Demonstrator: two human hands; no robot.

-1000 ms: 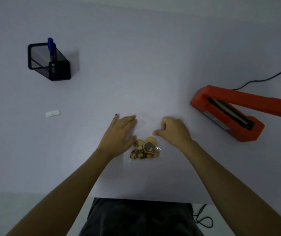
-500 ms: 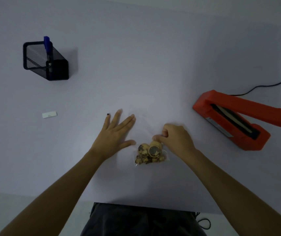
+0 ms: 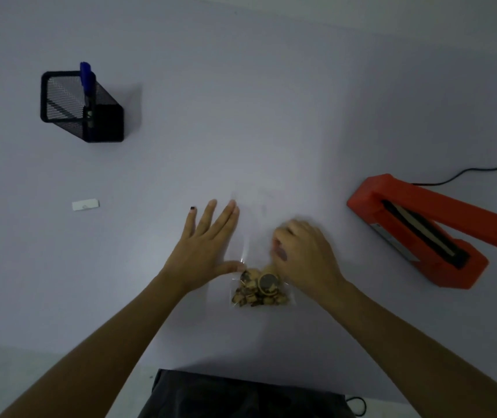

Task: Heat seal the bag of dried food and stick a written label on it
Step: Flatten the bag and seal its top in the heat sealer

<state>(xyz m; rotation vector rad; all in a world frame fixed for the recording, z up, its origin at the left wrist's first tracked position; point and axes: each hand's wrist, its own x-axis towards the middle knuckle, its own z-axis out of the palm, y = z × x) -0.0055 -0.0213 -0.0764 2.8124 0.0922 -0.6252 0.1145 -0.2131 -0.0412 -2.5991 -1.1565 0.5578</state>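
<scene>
A clear plastic bag [image 3: 259,289] with brown dried food bunched at its near end lies flat on the white table, its empty upper part reaching away from me. My left hand [image 3: 205,245] rests flat beside the bag's left edge, fingers spread, thumb touching the bag. My right hand [image 3: 304,257] is curled and blurred over the bag's right side, fingers pinched at the plastic just above the food. An orange heat sealer [image 3: 416,230] lies at the right with its arm raised. A small white label [image 3: 85,205] lies at the left.
A black mesh pen holder [image 3: 81,107] with a blue marker [image 3: 86,76] stands at the far left. A black cable [image 3: 467,173] runs from the sealer off the right edge. The table's near edge is just in front of my dark lap.
My left hand has slid off the bag to its left side and flattened with spread fingers. My right hand has shifted slightly along the bag's right edge, still curled.
</scene>
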